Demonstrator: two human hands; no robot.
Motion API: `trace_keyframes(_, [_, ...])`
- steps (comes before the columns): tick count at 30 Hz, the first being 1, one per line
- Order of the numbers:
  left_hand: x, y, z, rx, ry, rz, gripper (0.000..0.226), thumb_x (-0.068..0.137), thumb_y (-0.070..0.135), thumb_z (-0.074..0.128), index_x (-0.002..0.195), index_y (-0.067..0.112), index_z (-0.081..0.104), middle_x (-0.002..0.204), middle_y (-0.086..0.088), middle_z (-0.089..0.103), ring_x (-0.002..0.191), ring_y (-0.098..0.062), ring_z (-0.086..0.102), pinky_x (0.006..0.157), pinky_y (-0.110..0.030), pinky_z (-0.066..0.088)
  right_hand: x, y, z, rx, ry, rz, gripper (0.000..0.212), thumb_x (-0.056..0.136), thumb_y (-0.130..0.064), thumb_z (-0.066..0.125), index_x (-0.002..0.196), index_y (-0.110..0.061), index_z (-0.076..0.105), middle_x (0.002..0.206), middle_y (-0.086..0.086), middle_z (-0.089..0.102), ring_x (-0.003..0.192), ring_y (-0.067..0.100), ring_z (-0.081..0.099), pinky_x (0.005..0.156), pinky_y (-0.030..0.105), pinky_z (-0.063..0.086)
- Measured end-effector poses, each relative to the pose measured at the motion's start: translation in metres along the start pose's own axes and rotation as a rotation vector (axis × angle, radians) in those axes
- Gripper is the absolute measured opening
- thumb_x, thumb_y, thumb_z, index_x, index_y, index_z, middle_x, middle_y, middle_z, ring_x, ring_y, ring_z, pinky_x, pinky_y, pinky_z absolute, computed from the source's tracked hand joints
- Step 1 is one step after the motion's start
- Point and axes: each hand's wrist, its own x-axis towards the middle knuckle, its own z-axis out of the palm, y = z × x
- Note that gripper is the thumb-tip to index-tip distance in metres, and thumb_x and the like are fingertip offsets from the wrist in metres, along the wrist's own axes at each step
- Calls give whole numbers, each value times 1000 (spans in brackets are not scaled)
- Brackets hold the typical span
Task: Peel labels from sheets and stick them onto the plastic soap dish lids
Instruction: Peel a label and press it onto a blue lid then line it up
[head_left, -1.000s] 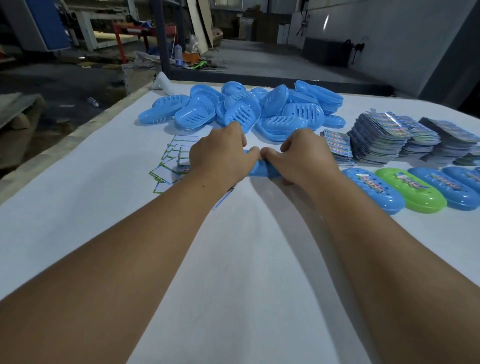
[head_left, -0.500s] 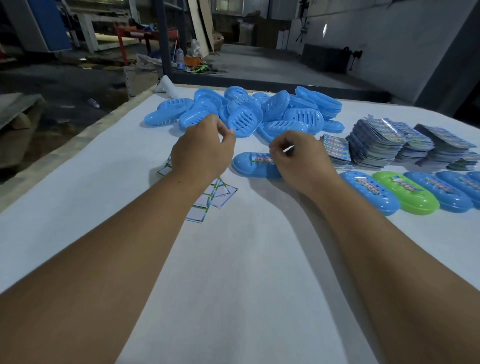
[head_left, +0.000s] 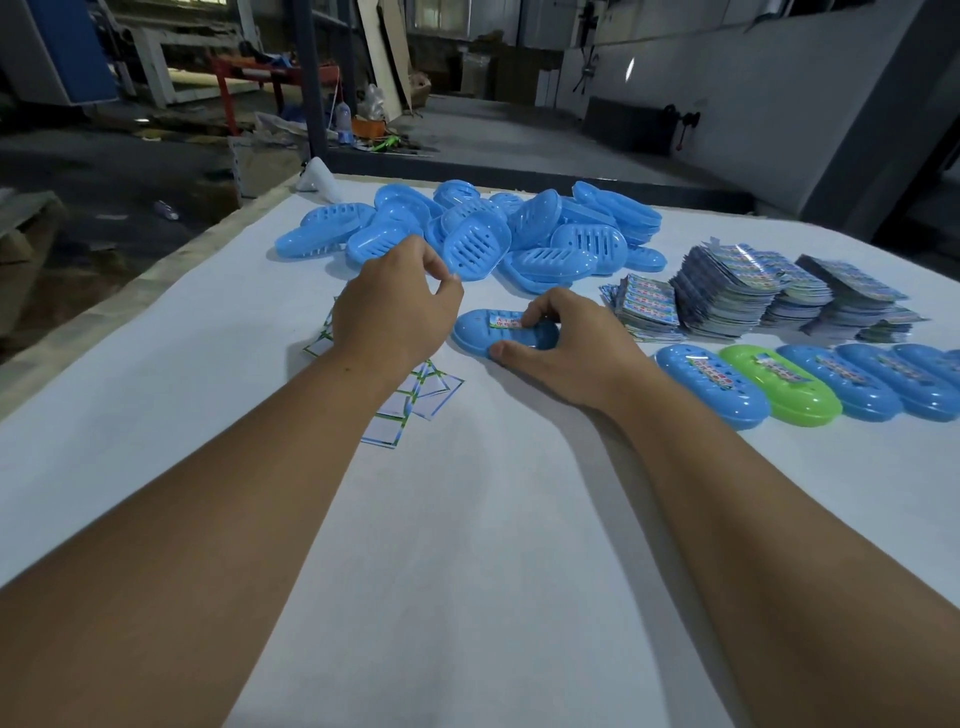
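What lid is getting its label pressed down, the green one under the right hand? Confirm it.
Not green. The head view shows the right hand gripping a blue lid, fingers on its label. The only green lid lies untouched in the row of labelled lids to the right.

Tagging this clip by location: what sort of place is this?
Probably a small factory or workshop packing bench: a heap of blue slotted plastic soap dish lids, stacks of printed label sheets, bare concrete floor behind.
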Motion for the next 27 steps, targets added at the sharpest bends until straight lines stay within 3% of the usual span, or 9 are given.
trace_keyframes(2, [0,0,-1,-8,-17,-3,15,92,44,59,93,30,55,69,13,52,73,-16,48,61,-30,34,-2,-2,-1,-51,9,0,52,75,-66,75,104,-28,54,103,-8,61,95,18,57,70,30,44])
trace_keyframes(4, [-1,-1,-2,-13,-34,-5,15,92,45,59,94,30,55,71,11,56,76,-19,51,64,-31,38,-6,-3,-4,-166,6,26,61,75,-75,66,116,-31,53,114,-3,61,108,25,55,88,38,47])
trace_keyframes(7, [-2,0,-3,-17,-45,-6,15,92,45,58,95,31,55,74,8,61,79,-19,53,65,-33,40,-17,-3,-11,-377,-20,117,72,74,-85,48,127,-37,53,128,5,58,122,35,48,100,46,40])
trace_keyframes(14, [-4,2,-6,-31,-85,-11,15,92,46,58,97,32,54,74,6,64,77,-18,59,64,-33,43,-44,1,-32,-567,103,364,76,72,-84,47,110,-20,64,123,7,59,119,36,46,88,47,36])
trace_keyframes(24, [-8,6,-10,-39,-109,-1,18,93,45,59,103,31,54,80,3,64,82,-21,59,68,-35,43,-58,12,-47,-542,153,495,84,75,-80,52,121,-11,59,130,13,53,125,38,40,98,48,36])
trace_keyframes(27, [-8,7,-10,-45,-116,2,19,93,44,60,104,30,55,78,3,64,81,-23,60,69,-36,45,-59,16,-50,-507,181,512,73,78,-71,57,123,-14,53,133,13,50,126,38,40,98,46,35])
